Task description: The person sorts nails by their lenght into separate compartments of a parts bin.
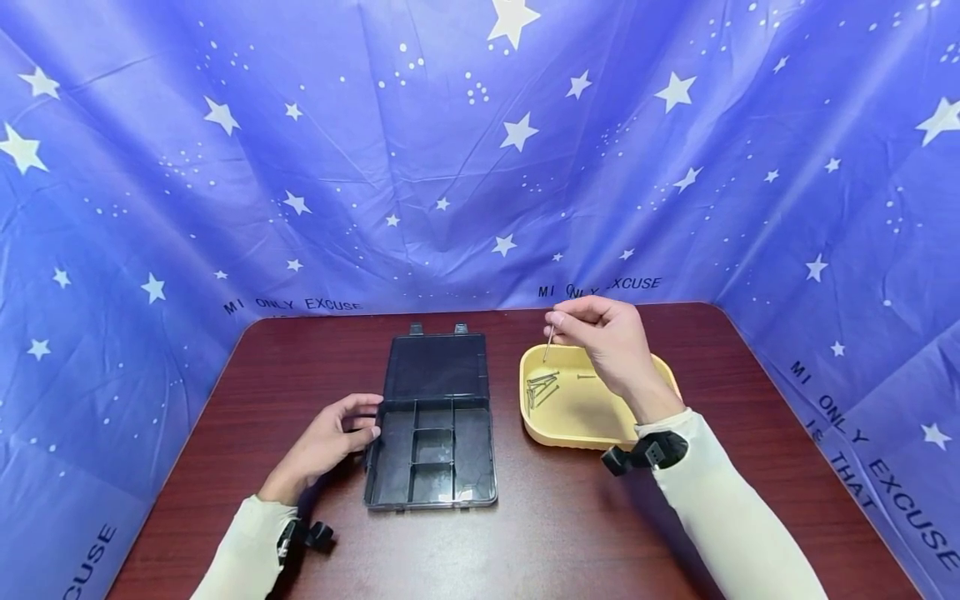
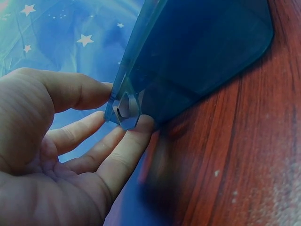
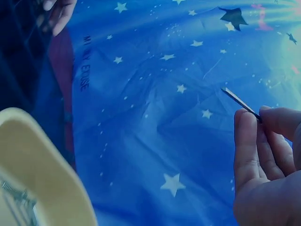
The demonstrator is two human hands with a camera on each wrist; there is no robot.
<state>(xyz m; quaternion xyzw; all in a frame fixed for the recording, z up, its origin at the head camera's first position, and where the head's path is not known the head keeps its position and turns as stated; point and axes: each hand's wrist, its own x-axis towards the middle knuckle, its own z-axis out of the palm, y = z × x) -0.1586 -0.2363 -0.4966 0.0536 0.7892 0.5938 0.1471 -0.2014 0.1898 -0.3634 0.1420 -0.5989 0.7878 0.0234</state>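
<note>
The right hand (image 1: pixel 615 346) has thumb and fingers clamped on one end of a screw (image 3: pixel 239 102), held above the yellow tray's (image 1: pixel 577 440) far-left corner; gripping it so seemingly leaves the other end free. The left hand (image 1: pixel 330 440) has thumb and bent fingers clamped on the left edge of the black compartment box (image 1: pixel 474 454), beside the hinge, probably to steady it. The box sits left of the middle of the surface (image 1: pixel 547 533), its lid (image 1: pixel 437 365) folded back toward the far edge so the compartments face up.

Loose screws (image 1: pixel 542 383) lie bunched by the tray's left wall, another screw (image 1: pixel 587 377) near its far wall. Between screw and compartments stand the tray's rim and the box's upright dividers (image 1: pixel 453 450); the right sleeve (image 1: pixel 738 504) crosses just outside the tray's near-right corner. A starry blue curtain (image 1: pixel 442 150) hangs behind the far edge.
</note>
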